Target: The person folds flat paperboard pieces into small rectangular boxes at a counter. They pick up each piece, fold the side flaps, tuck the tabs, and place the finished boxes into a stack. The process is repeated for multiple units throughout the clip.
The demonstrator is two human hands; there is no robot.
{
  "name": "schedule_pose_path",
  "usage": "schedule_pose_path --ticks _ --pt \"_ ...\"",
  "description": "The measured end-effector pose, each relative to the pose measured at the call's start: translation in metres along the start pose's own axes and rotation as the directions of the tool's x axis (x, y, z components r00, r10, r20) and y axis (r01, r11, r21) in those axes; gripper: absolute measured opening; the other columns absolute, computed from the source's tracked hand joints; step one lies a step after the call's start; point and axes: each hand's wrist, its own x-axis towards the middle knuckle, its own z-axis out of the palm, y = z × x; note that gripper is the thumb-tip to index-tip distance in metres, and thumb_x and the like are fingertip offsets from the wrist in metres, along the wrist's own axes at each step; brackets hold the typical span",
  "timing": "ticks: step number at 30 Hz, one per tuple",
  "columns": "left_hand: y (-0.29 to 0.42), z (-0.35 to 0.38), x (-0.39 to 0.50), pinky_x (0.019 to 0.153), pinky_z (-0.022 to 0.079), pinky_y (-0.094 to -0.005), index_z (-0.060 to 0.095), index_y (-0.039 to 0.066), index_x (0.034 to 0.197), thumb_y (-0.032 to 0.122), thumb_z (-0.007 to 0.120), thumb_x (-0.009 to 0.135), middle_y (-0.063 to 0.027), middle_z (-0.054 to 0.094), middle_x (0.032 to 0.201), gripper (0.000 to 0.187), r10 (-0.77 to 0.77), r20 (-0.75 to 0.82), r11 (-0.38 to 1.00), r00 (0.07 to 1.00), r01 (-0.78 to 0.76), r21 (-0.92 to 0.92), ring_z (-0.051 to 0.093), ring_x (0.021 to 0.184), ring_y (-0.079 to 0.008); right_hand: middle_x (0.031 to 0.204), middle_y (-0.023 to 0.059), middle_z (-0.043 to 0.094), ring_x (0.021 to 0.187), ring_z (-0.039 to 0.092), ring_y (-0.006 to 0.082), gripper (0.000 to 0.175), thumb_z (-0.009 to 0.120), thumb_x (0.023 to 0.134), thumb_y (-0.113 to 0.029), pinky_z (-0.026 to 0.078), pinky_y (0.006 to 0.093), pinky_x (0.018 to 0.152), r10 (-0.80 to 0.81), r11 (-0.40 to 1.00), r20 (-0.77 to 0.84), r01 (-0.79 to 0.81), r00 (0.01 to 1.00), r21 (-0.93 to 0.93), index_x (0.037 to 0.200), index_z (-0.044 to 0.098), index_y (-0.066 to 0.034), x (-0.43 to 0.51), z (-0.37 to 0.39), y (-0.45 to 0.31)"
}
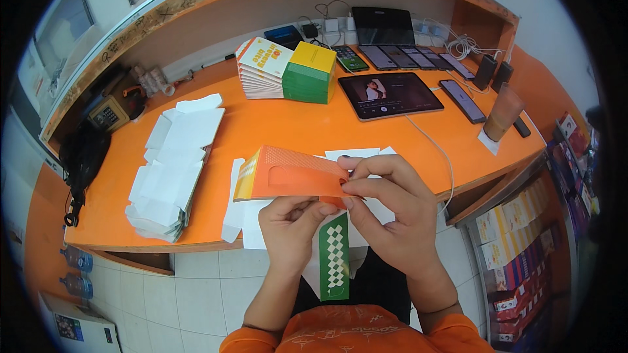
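A printed cardboard carton, orange on its near panel [299, 181] with a yellow end, is held tilted over the desk's front edge. My left hand [289, 228] grips it from below, the thumb by an orange tab. At its right end my right hand [397, 206] pinches the edge near a small cut-out, fingers above and thumb below. A green panel with pale diamonds [334, 255] hangs under the hands; whether it joins the carton is hidden. Behind and beneath lie unfolded white carton blanks [251, 223], partly covered by the hands.
To the left lies a stack of white carton blanks [169, 171]. Folded printed cartons [284, 71] stand at the back. A tablet [390, 95] with a cable, several phones [402, 57], a laptop [383, 24] and a cup of brown drink [503, 115] occupy the right side.
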Motion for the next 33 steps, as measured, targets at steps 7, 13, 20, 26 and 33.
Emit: schedule_pose_path --ticks 7,13,20,26,33 --pt "0.005 0.007 -0.002 0.085 0.058 -0.0296 0.065 -0.008 0.107 -0.011 0.071 0.081 -0.0154 0.071 0.103 0.026 0.043 0.011 0.994 0.999 -0.041 -0.101 0.07 0.094 -0.0196 0.097 0.0098 0.061 0.1 0.069 0.0268 0.015 0.072 0.076 0.007 0.056 0.0337 0.084 -0.08 0.993 -0.039 0.076 0.996 -0.091 0.09 0.069 0.0011 -0.002 0.003 -0.006" --pt "0.008 0.013 -0.003 0.082 0.058 -0.0285 0.065 -0.008 0.106 -0.01 0.073 0.08 -0.0155 0.071 0.102 0.027 0.037 -0.071 0.996 0.997 -0.043 -0.078 0.07 0.092 -0.0189 0.097 0.0095 0.061 0.097 0.07 0.0253 0.017 0.073 0.074 0.008 0.056 0.0316 0.081 -0.134 0.984 -0.058 0.125 0.989 -0.13 0.089 0.068 0.0008 0.0 0.004 -0.004" --pt "0.008 0.01 -0.004 0.074 0.058 -0.0261 0.067 -0.007 0.101 -0.007 0.073 0.082 -0.0129 0.072 0.091 0.02 0.023 -0.069 0.999 0.997 -0.019 0.049 0.07 0.081 -0.017 0.097 0.0096 0.062 0.099 0.069 0.0259 0.018 0.074 0.074 0.009 0.056 0.032 0.082 -0.147 0.976 -0.041 0.138 0.988 -0.166 0.089 0.068 0.0013 -0.002 0.006 -0.004" --pt "0.011 0.014 -0.002 0.071 0.057 -0.0252 0.068 -0.007 0.099 -0.004 0.073 0.083 -0.0109 0.072 0.088 0.017 0.011 -0.1 0.998 0.995 -0.005 0.06 0.069 0.077 -0.0153 0.095 0.0093 0.062 0.105 0.068 0.0279 0.018 0.071 0.073 0.01 0.056 0.0342 0.084 -0.094 0.995 0.048 0.095 0.994 -0.029 0.089 0.068 0.0012 -0.001 -0.001 -0.001" --pt "0.015 0.014 -0.007 0.071 0.056 -0.025 0.07 -0.005 0.099 -0.001 0.073 0.085 -0.0116 0.072 0.092 0.015 0.041 -0.097 0.971 0.994 -0.017 0.24 0.069 0.077 -0.0146 0.097 0.0099 0.062 0.108 0.066 0.0283 0.017 0.071 0.073 0.009 0.056 0.0343 0.084 -0.111 0.99 0.014 0.112 0.994 -0.085 0.087 0.069 0.0005 -0.007 -0.003 -0.006"
